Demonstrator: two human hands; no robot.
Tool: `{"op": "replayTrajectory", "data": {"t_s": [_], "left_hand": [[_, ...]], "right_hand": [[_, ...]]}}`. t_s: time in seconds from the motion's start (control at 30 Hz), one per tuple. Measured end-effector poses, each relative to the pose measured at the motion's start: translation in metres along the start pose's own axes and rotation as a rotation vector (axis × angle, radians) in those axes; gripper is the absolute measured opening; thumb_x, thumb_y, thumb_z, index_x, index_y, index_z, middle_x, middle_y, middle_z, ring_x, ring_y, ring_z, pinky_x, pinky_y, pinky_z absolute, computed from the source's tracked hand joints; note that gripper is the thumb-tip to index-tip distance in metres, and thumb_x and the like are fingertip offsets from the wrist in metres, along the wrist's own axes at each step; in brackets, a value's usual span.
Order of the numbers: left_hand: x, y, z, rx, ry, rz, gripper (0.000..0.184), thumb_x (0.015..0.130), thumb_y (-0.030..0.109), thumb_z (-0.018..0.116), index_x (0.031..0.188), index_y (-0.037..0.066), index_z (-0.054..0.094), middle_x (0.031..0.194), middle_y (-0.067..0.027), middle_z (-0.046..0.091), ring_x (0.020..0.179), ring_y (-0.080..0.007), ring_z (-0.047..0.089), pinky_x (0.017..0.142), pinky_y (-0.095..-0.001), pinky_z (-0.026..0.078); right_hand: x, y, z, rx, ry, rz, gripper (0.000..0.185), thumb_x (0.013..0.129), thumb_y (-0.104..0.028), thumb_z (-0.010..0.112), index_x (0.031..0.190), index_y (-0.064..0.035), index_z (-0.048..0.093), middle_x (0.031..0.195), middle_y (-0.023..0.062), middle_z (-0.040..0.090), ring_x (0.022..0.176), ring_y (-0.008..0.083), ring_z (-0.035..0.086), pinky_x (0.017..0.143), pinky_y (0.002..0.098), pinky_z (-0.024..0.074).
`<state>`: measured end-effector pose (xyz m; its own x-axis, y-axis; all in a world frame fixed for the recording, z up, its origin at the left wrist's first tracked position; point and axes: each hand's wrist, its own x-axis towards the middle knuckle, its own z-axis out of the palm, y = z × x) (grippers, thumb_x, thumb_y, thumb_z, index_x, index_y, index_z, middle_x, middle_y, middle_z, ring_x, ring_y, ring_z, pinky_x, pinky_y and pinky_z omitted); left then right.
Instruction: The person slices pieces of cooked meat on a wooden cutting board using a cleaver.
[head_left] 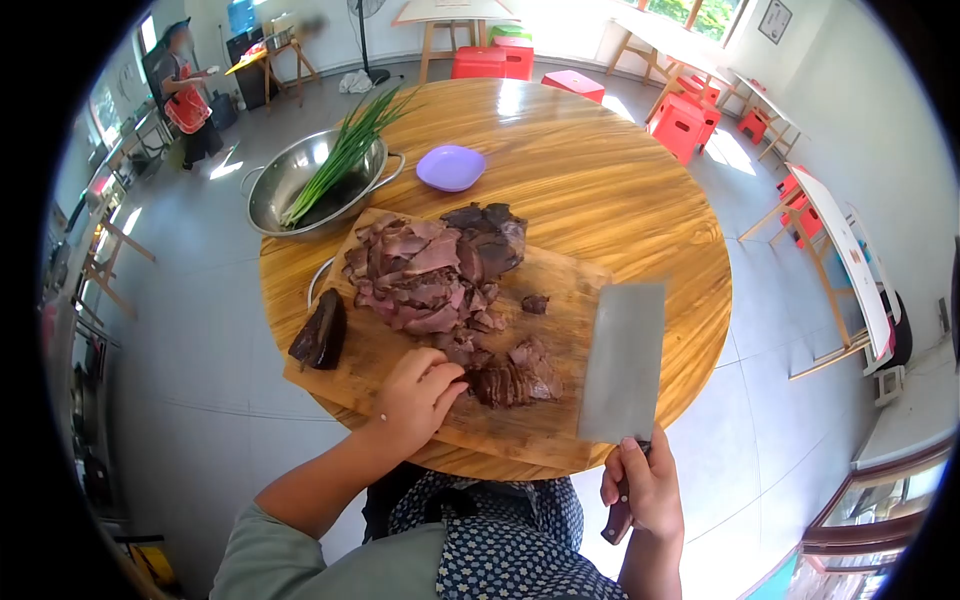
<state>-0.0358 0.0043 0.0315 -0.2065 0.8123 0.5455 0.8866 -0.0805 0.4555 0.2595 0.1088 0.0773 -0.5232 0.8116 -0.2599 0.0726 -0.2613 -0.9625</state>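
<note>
My right hand (645, 487) is closed around the dark handle of a cleaver (622, 360), whose broad blade lies over the right end of the wooden cutting board (400, 385). My left hand (418, 398) rests on the board with its fingers curled together, at the left end of a row of sliced dark meat (515, 378). Whatever its fingertips may hold is hidden. Beyond it rises a heap of reddish-brown meat slices (415, 270), with a larger dark chunk of meat (500, 235) at the back. A separate dark piece of meat (320, 332) lies by the board's left edge.
A metal bowl (270, 195) with green onions (345, 160) stands beyond the board on the round wooden table (640, 200). Nearby lies a purple plate (451, 168). Red stools (678, 125) and side tables line the room. A person (185, 100) stands far left.
</note>
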Motion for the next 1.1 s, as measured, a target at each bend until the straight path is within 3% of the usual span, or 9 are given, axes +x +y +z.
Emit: {"op": "replayTrajectory", "data": {"t_s": [0.1,0.2,0.27,0.3,0.4,0.63,0.7,0.83,1.1], "left_hand": [[-0.011,-0.011,0.003,-0.069,-0.056,-0.066,0.012,0.086,0.003,0.072,0.097,0.000,0.069,0.103,-0.0131,0.063,0.089,-0.0334,0.064,0.076,-0.0381,0.053],[-0.014,-0.008,0.000,-0.096,-0.038,-0.122,0.025,0.086,0.011,0.078,0.107,0.002,0.069,0.106,-0.0144,0.064,0.090,-0.0340,0.065,0.078,-0.0375,0.054],[-0.006,0.009,0.000,0.009,-0.006,-0.254,0.054,0.086,0.026,0.081,0.128,0.000,0.060,0.121,-0.0183,0.059,0.107,-0.0366,0.061,0.091,-0.0407,0.051],[-0.006,0.011,0.002,0.026,0.002,-0.259,0.054,0.086,0.026,0.081,0.128,0.000,0.060,0.121,-0.0183,0.059,0.107,-0.0366,0.061,0.091,-0.0407,0.051],[0.001,0.016,0.009,0.041,-0.202,-0.245,0.084,0.084,0.040,0.083,0.144,-0.002,0.044,0.133,-0.0227,0.050,0.123,-0.0416,0.050,0.103,-0.0456,0.044],[0.009,0.031,0.035,-0.182,-0.223,-0.394,0.087,0.085,0.040,0.082,0.146,-0.005,0.039,0.138,-0.0228,0.045,0.127,-0.0395,0.050,0.108,-0.0448,0.042],[0.007,0.033,0.046,-0.244,-0.111,-0.351,0.091,0.089,0.040,0.079,0.148,-0.010,0.033,0.142,-0.0279,0.038,0.132,-0.0433,0.043,0.112,-0.0460,0.039],[0.006,0.055,0.067,-0.212,0.039,-0.388,0.084,0.094,0.036,0.074,0.151,-0.007,0.028,0.147,-0.0302,0.032,0.137,-0.0453,0.037,0.117,-0.0479,0.031],[0.029,0.062,0.063,-0.289,0.258,-0.311,0.073,0.095,0.029,0.073,0.147,-0.005,0.035,0.146,-0.0285,0.034,0.135,-0.0435,0.039,0.115,-0.0475,0.033]], "right_hand": [[-0.008,0.012,-0.010,0.145,0.035,0.102,0.016,0.107,-0.012,0.045,0.116,0.0010,0.044,0.071,0.0057,0.050,0.049,0.0130,0.052,0.044,0.0263,0.0448],[-0.013,0.022,-0.015,0.254,0.023,0.151,0.017,0.107,-0.014,0.046,0.116,0.0004,0.044,0.071,0.0059,0.049,0.048,0.0146,0.052,0.042,0.0267,0.0451],[-0.014,0.027,-0.021,0.230,-0.015,0.180,0.019,0.107,-0.015,0.046,0.117,0.0005,0.044,0.072,0.0059,0.049,0.049,0.0147,0.053,0.042,0.0267,0.0450],[-0.014,0.029,-0.023,0.197,-0.045,0.213,0.020,0.107,-0.016,0.046,0.118,0.0006,0.044,0.072,0.0059,0.049,0.049,0.0147,0.053,0.042,0.0267,0.0449],[-0.013,0.030,-0.024,0.193,-0.108,0.273,0.021,0.108,-0.018,0.047,0.121,-0.0015,0.044,0.072,0.0057,0.050,0.050,0.0148,0.054,0.043,0.0264,0.0434],[0.000,0.024,0.000,0.181,-0.322,0.328,0.020,0.109,-0.016,0.045,0.126,-0.0055,0.043,0.072,0.0058,0.048,0.049,0.0157,0.050,0.045,0.0289,0.0452],[0.005,0.024,0.010,0.183,-0.365,0.311,0.019,0.109,-0.016,0.046,0.125,-0.0064,0.043,0.072,0.0056,0.048,0.049,0.0156,0.050,0.046,0.0291,0.0454],[0.011,0.021,0.030,0.174,-0.408,0.314,0.019,0.108,-0.015,0.047,0.124,-0.0073,0.042,0.074,0.0060,0.048,0.050,0.0157,0.050,0.046,0.0297,0.0456],[0.007,-0.015,0.053,0.039,-0.397,0.231,0.013,0.107,-0.014,0.047,0.113,-0.0042,0.040,0.072,0.0048,0.050,0.051,0.0141,0.052,0.045,0.0279,0.0443]]}}
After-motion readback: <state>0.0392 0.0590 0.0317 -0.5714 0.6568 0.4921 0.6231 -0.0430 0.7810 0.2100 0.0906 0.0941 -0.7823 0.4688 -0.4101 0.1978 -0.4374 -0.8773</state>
